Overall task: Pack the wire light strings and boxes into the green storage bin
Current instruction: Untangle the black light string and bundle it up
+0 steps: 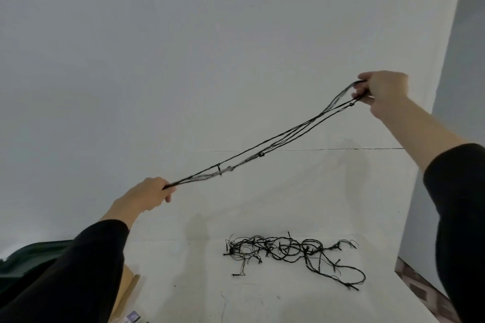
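Observation:
A black wire light string [265, 151] is stretched taut in the air in several looped strands between both hands. My left hand [151, 193] grips its lower end at centre left. My right hand [381, 92] is raised at the upper right and pinches the other end of the loops. A second black light string [286, 250] lies tangled on the white table [183, 283] below. The dark green storage bin [29, 257] shows at the lower left, mostly hidden behind my left sleeve. A brown cardboard box [128, 288] peeks out beside that sleeve.
A white wall fills the background. The table's right edge runs diagonally at the lower right, with patterned floor [420, 288] beyond it. A small printed packet [132, 317] lies at the bottom edge near the box.

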The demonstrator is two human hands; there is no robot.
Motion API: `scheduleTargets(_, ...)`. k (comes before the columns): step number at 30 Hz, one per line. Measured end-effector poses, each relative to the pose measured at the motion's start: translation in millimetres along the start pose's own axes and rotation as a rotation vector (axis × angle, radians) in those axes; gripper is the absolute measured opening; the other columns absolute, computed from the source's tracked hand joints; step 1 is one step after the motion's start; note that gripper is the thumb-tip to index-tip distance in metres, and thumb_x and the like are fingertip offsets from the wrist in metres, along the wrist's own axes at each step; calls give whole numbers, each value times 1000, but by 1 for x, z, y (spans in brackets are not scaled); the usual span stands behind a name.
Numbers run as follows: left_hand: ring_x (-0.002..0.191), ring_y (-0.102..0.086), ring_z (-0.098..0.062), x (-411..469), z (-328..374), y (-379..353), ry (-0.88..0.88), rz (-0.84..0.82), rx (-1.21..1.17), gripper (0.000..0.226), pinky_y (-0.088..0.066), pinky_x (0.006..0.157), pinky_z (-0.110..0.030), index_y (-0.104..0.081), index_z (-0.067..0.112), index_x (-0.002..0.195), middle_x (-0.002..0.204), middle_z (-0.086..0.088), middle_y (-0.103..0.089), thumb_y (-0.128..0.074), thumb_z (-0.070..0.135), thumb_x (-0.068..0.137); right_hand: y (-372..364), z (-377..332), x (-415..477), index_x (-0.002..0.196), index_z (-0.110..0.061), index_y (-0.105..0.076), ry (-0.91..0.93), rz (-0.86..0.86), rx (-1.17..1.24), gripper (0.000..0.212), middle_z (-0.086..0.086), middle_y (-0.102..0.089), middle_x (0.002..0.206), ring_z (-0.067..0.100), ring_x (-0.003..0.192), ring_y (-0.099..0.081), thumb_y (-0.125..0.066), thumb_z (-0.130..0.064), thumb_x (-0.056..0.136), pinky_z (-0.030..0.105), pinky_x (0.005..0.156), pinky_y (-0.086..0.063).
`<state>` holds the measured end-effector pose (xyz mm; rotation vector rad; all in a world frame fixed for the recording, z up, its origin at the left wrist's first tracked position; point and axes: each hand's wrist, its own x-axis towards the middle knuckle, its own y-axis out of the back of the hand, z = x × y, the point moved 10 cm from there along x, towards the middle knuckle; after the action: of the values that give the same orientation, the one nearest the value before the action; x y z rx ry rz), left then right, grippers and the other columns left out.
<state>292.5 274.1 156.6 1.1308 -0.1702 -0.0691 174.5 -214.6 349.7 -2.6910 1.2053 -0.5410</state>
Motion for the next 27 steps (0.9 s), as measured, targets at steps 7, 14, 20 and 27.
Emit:
scheduleTargets(7,49,-54,-11,-2,-1,-49,46,-290,69,41,-42,56,-21,-61,14,67,59,1,-56,-43,34,98,-93,-83,-68,71,-8,-61,304,-440,33,30,7,-61,57,13,41,-53,-45,16,81,27,54,-55)
scheduleTargets(14,71,-57,-5,-15,7,-102,16,-422,29,42,-42,67,-22,-63,25,65,81,6,-68,-42,42,96,-143,-145,-110,101,-11,-57,564,-565,-157,24,6,-69,78,13,59,-57,-51,6,85,22,63,-51)
scheduleTargets(20,116,-54,-14,-31,31,-146,-52,-524,-4,41,-30,110,-34,-69,26,88,125,0,-61,-38,52,94,-169,-166,-138,100,-6,-58,619,-675,-144,23,12,-64,78,16,53,-59,-48,9,85,26,59,-53)
scheduleTargets(27,142,-21,-24,-61,132,-95,-258,-869,-370,143,-20,115,-41,12,35,146,157,-8,-12,-74,72,38,-192,-144,-159,104,-6,-61,626,-889,-401,21,9,-69,86,17,70,-64,-52,3,86,26,69,-54)
